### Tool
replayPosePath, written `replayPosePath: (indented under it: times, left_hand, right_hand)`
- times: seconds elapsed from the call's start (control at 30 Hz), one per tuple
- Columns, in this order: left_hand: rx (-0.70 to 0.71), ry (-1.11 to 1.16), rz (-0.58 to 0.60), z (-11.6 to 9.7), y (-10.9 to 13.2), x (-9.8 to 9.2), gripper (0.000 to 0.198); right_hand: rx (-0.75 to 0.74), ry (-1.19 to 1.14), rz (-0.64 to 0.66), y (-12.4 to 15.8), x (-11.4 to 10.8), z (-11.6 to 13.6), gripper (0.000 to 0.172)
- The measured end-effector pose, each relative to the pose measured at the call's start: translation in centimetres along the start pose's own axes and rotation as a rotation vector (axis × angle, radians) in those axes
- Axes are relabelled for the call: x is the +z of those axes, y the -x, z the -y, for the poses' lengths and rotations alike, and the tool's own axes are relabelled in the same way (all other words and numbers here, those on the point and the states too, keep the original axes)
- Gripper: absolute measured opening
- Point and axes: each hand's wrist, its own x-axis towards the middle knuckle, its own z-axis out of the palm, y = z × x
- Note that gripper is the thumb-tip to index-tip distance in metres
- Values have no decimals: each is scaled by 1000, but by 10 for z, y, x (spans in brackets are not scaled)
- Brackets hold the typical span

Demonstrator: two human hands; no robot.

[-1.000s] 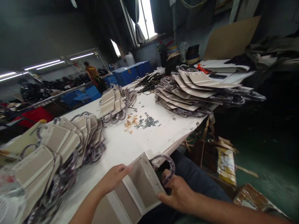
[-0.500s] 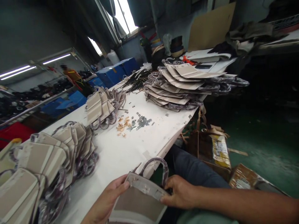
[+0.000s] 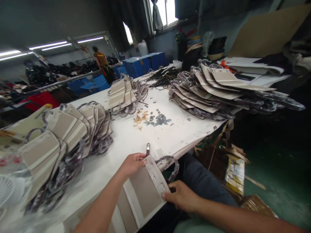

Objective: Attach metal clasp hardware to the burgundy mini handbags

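A flat beige bag panel (image 3: 148,191) with pale strips lies tilted across the near table edge and my lap. A curved handle (image 3: 175,165) wrapped in clear plastic rises from its top edge. My left hand (image 3: 133,166) grips the upper left corner, thumb on the face and fingers behind. Just above that hand, a short dark strap tab with a metal end (image 3: 148,148) sticks out over the table. My right hand (image 3: 181,195) pinches the panel's right corner beside the handle's lower end, thumb on top; its other fingers are partly hidden.
Stacks of similar panels stand at the left (image 3: 65,129), at the back (image 3: 121,94) and at the right (image 3: 209,94). Gold fittings (image 3: 141,118) and small dark metal pieces (image 3: 159,119) lie mid-table. A cardboard box (image 3: 213,158) is on the floor. Another person (image 3: 102,61) stands far off.
The panel has turned and moved up onto the table edge, showing more of its length. My left hand has moved forward along its corner, and the metal-ended tab has come into view. My view swung left.
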Motion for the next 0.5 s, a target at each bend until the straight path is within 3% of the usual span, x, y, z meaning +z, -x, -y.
replayPosePath:
  times: [0.13,0.2,0.33,0.43,0.5]
  left_hand:
    - [-26,53,14,18,-12,1,53]
    - [-29,57,3,25,-14,0,51]
    - [-14,22,-37,29,-14,-1,50]
    - [-2,-11,-25,27,-12,-2,46]
    - [3,-40,-22,25,-11,-3,42]
  right_hand:
    - [-32,119,26,1,-9,8,43]
    - [-75,333,10,4,-17,20,35]
    - [-261,940,-165,15,-38,65,33]
    - [-402,1055,-286,8,-46,101,27]
    - [-485,1096,-288,-7,-42,116,25]
